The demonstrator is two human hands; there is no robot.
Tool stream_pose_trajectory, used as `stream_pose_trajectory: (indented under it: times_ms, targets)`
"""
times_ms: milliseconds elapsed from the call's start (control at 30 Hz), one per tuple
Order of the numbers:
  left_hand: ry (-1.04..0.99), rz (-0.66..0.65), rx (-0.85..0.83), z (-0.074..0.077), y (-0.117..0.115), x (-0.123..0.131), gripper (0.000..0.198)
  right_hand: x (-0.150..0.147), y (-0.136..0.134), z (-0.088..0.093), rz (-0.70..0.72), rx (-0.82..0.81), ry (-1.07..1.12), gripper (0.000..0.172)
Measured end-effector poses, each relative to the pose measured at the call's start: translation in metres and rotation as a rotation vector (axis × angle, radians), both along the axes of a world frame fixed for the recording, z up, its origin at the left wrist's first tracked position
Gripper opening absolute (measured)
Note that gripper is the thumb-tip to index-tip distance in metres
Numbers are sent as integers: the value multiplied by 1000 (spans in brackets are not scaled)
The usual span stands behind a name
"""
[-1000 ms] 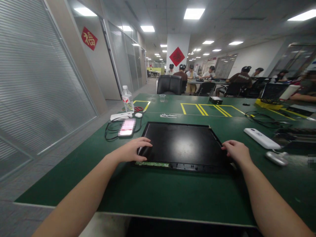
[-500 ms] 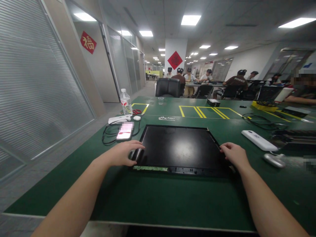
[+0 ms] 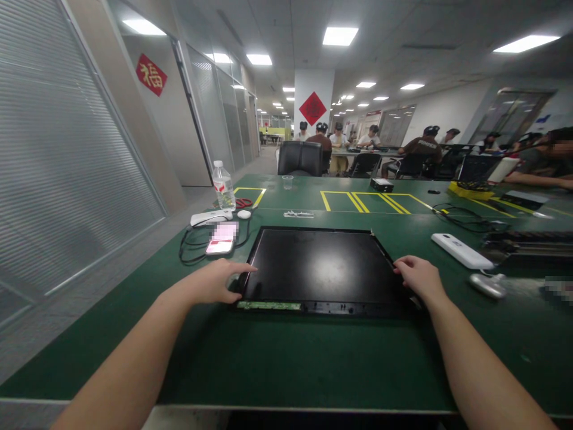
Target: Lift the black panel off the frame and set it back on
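A black flat display panel (image 3: 313, 266) lies on the green table in front of me. Along its near edge runs a narrow green circuit board strip (image 3: 268, 306). My left hand (image 3: 219, 280) grips the panel's left edge, index finger reaching over the rim and thumb by the near left corner. At the right edge, my right hand (image 3: 418, 278) has its fingers bent round the frame; some of its fingertips are hidden.
On the left are a phone (image 3: 220, 246), a black cable, a white power bank (image 3: 210, 217), a water bottle (image 3: 222, 185) and red-handled scissors (image 3: 243, 203). Rightward lie another white power bank (image 3: 461, 251) and a silvery mouse-like object (image 3: 487, 285). Several people sit farther back.
The view has turned slightly, so the scene sits a little farther left. Both hands stay at the panel's side edges, and the panel shows no clear movement on the table.
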State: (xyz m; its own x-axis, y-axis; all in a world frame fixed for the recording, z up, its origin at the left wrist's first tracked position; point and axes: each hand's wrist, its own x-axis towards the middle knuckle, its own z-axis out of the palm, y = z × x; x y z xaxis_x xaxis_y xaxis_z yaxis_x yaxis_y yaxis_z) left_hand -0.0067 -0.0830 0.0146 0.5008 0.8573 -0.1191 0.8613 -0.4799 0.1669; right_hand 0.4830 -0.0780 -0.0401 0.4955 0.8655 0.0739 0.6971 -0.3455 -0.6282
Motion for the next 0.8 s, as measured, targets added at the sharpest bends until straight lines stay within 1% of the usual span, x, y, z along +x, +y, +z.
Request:
stream_pose_trajectory:
  times_ms: [200, 433, 800]
  targets:
    - [49, 22, 11, 0, 0, 2, 67, 0, 1, 0, 1, -6, 9, 21]
    - [60, 31, 3, 0, -1, 4, 69, 0, 0, 0, -10, -13, 16, 21]
    - [68, -23, 6, 0, -1, 5, 65, 1, 1, 0, -9, -8, 17, 21]
